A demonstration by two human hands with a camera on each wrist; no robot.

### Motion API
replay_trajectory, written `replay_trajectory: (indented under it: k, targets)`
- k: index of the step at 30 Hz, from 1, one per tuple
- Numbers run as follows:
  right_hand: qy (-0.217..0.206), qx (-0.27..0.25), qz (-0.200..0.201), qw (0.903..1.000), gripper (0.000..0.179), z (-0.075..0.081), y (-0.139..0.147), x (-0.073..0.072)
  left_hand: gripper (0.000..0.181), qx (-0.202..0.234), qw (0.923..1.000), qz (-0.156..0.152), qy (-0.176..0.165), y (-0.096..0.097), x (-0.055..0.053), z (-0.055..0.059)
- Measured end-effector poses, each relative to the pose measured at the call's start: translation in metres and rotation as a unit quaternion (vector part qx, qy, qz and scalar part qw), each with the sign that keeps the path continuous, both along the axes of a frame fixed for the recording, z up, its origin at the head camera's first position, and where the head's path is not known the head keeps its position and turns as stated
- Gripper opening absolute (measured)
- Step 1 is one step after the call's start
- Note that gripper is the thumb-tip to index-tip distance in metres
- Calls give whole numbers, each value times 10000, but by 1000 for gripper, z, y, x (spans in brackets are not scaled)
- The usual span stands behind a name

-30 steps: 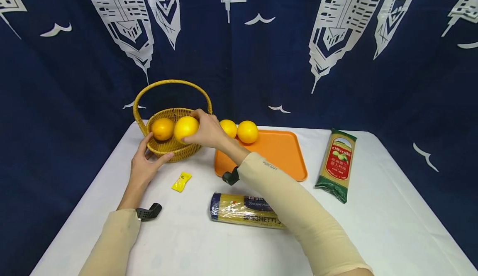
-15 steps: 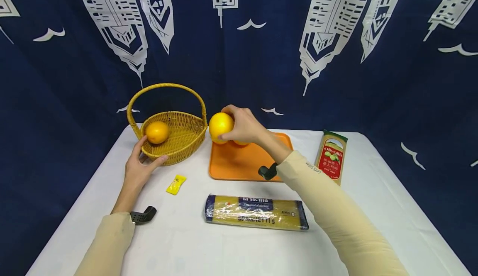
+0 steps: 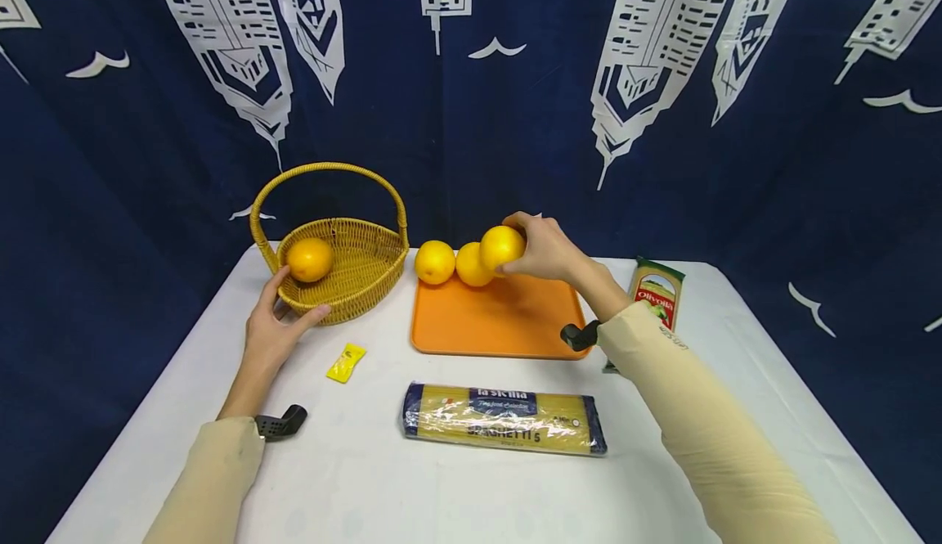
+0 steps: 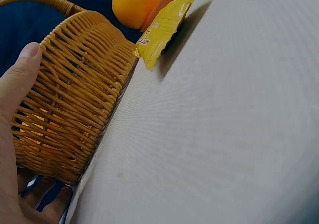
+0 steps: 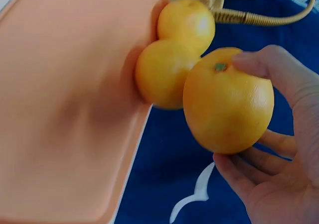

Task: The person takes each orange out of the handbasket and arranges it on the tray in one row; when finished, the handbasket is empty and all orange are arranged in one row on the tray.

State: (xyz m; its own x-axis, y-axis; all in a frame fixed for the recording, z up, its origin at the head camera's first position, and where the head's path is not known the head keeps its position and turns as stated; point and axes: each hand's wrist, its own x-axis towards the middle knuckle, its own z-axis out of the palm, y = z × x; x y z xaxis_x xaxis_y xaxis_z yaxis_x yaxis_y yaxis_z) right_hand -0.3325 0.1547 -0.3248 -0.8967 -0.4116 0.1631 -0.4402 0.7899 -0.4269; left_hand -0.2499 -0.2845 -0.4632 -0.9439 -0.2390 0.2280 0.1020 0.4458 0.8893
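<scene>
In the head view my right hand (image 3: 548,248) pinches an orange (image 3: 503,249) between thumb and fingers, over the back of the orange tray (image 3: 500,323). In the right wrist view the held orange (image 5: 229,102) shows its green stem spot, with the thumb at its top and fingertips beneath. Two more oranges (image 3: 435,263) (image 3: 473,266) sit side by side at the tray's back left edge. My left hand (image 3: 271,331) holds the near left side of the wicker basket (image 3: 361,303), thumb at the rim and fingers round the end. One orange (image 3: 310,260) lies inside the basket.
A small yellow wrapped packet (image 3: 346,362) lies in front of the basket. A spaghetti pack (image 3: 504,420) lies across the front middle of the white table (image 3: 353,495). The right forearm partly covers a green-ended pasta pack (image 3: 658,286). A navy curtain (image 3: 515,135) hangs behind.
My right hand has lifted an orange out of the basket and carried it right, past the two at the tray's edge. My left hand stays at the basket.
</scene>
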Motion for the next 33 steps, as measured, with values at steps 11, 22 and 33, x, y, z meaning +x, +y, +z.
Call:
replay_trajectory:
  k: [11, 22, 33]
  targets:
    - [-430, 252, -263, 9984, 84, -37, 24, -14, 103, 48, 9999, -63, 79, 1, -1, -2]
    - [-544, -155, -281, 9980, 87, -55, 27, -19, 102, 63, 10000, -32, 26, 0, -1, -1]
    - [-684, -59, -458, 9966, 90, -55, 27, -15, 102, 91, 9999, -62, -20, -2, -2, 0]
